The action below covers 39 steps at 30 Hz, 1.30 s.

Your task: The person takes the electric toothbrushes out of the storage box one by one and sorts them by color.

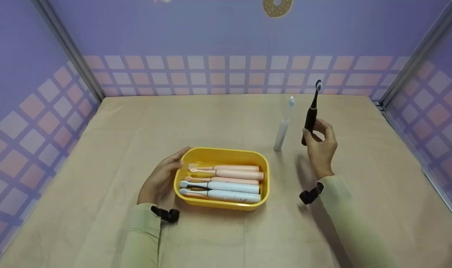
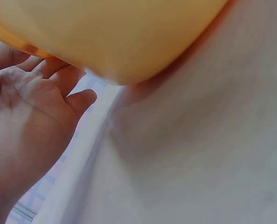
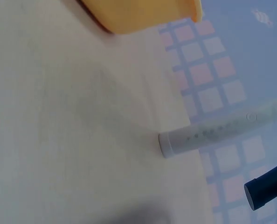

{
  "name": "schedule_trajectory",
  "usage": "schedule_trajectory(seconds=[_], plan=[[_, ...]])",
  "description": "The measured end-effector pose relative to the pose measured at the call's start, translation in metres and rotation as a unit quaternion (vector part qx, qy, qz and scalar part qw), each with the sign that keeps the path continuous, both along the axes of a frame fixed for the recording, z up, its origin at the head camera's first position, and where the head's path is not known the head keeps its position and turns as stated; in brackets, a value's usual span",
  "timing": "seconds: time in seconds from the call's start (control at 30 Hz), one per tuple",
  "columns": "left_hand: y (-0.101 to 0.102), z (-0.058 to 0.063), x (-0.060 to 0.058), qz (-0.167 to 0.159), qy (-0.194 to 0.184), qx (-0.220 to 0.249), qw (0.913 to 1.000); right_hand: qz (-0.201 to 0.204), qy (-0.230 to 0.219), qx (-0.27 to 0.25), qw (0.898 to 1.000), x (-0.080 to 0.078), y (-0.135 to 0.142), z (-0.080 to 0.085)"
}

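My right hand (image 1: pixel 322 147) holds a black electric toothbrush (image 1: pixel 310 120) by its lower handle, raised above the table with its head up. In the right wrist view, the base of the black toothbrush (image 3: pixel 264 189) shows at the right edge. A white electric toothbrush (image 1: pixel 281 134) stands upright on the table just left of it. My left hand (image 1: pixel 162 178) rests against the left end of a yellow basket (image 1: pixel 266 178), thumb at the rim and fingers along the outside. Inside lie several pink toothbrushes (image 1: pixel 239 174) and white toothbrushes (image 1: pixel 233 195), heads to the left.
A beige cloth covers the table (image 1: pixel 211 238). Behind it rises a purple wall (image 1: pixel 196 33) with pink and white squares, and similar panels stand at both sides. A black wrist camera (image 1: pixel 311 193) is strapped to each wrist.
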<state>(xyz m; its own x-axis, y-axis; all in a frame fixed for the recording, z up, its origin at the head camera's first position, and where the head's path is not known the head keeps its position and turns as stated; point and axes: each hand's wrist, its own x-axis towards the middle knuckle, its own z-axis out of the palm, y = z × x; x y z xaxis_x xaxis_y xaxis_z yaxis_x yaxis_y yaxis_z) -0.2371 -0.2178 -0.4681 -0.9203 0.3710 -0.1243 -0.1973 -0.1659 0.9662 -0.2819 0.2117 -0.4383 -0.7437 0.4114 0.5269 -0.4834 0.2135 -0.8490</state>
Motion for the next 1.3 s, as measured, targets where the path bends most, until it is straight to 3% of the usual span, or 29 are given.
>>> schedule_trajectory(seconds=[0.6, 0.97, 1.17, 1.3], plan=[[-0.001, -0.001, 0.000, -0.005, 0.002, 0.003, 1.0000, -0.052, -0.040, 0.008, 0.998, -0.005, 0.029, -0.010], [-0.001, 0.000, 0.001, -0.018, 0.000, 0.009, 0.9998, -0.076, -0.077, 0.060, 0.992, 0.014, 0.030, 0.010], [-0.001, -0.001, 0.001, -0.012, -0.001, 0.012, 0.9999, -0.095, -0.067, 0.076, 0.990, 0.014, 0.035, 0.007], [-0.001, -0.001, 0.001, -0.010, -0.001, 0.009, 0.9999, -0.102, -0.068, 0.073, 0.990, 0.004, 0.045, -0.007]])
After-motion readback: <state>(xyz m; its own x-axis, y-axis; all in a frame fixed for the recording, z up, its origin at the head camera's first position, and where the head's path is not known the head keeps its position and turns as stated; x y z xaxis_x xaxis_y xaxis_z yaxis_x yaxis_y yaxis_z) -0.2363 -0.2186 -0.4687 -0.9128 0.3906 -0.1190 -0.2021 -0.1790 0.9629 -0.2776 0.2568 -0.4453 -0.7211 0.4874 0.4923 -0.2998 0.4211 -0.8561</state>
